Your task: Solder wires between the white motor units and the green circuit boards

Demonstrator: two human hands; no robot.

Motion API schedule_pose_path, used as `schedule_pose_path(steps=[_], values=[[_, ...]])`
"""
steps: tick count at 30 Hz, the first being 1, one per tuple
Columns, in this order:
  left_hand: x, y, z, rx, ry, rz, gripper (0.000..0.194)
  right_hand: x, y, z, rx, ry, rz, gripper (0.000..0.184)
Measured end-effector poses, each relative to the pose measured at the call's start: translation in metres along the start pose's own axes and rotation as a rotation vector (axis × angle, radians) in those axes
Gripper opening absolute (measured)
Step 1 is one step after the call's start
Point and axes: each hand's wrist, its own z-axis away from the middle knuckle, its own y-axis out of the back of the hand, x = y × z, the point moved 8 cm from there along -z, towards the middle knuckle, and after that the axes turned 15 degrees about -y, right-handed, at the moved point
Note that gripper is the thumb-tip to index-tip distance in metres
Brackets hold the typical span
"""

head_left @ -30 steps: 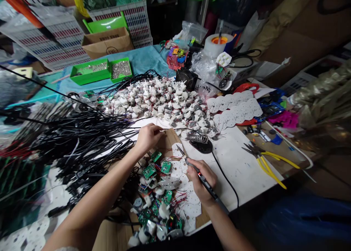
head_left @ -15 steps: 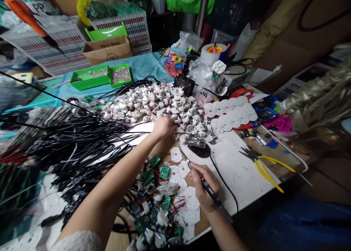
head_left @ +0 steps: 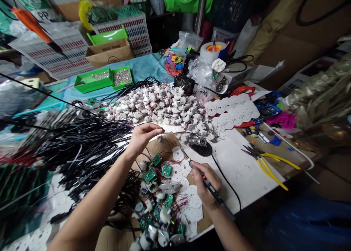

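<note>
My right hand [head_left: 208, 175] is wrapped round a soldering iron [head_left: 216, 197], its tip reaching up over the white perforated boards [head_left: 182, 169]. My left hand [head_left: 145, 134] has its fingertips pinched together above a piece of cardboard [head_left: 171, 143]. Just below those fingers shows a small greyish thing, too blurred to name. Behind the left hand lies a heap of small white motor-like parts with thin wires [head_left: 153, 104]. Green circuit boards [head_left: 166, 171] with red wires lie between my forearms. A coiled iron stand [head_left: 197, 141] on a black base stands beyond the iron's tip.
Yellow-handled pliers [head_left: 270, 167] lie on the right. Bundles of black cables [head_left: 93, 148] cover the left side. Two green trays [head_left: 93, 81] of small metal parts sit at the back, near a cardboard box [head_left: 109, 53]. An orange electric screwdriver [head_left: 33, 24] hangs at upper left.
My left hand has drawn back from the edge of the white heap, leftward and nearer, its fingertips now pinched. My right hand with the soldering iron has barely moved.
</note>
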Motion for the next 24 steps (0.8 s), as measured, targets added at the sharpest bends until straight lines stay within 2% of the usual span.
schedule_pose_path(steps=[2, 6, 8, 11, 15, 19, 24], values=[[-0.004, 0.003, 0.01, -0.028, 0.032, -0.022, 0.04, 0.0, 0.0, 0.0, 0.0, 0.001, 0.001, 0.021], [-0.021, -0.01, 0.024, -0.248, 0.095, -0.247, 0.031, 0.001, 0.001, 0.001, 0.013, -0.004, 0.016, 0.021], [-0.024, -0.02, 0.028, -0.354, 0.06, -0.405, 0.023, 0.002, 0.0, 0.001, 0.011, -0.012, 0.032, 0.021], [-0.021, -0.034, 0.03, -0.446, -0.038, -0.607, 0.016, 0.003, -0.001, 0.001, -0.005, -0.014, 0.058, 0.021], [-0.016, -0.05, 0.035, -0.493, -0.128, -0.765, 0.013, 0.004, 0.0, 0.0, -0.007, -0.021, 0.067, 0.021], [-0.014, -0.06, 0.045, -0.51, -0.22, -0.776, 0.012, 0.004, -0.001, 0.001, -0.028, -0.026, 0.065, 0.022], [-0.023, -0.061, 0.055, -0.518, -0.16, -0.711, 0.014, 0.003, -0.004, 0.002, -0.049, -0.012, 0.036, 0.021]])
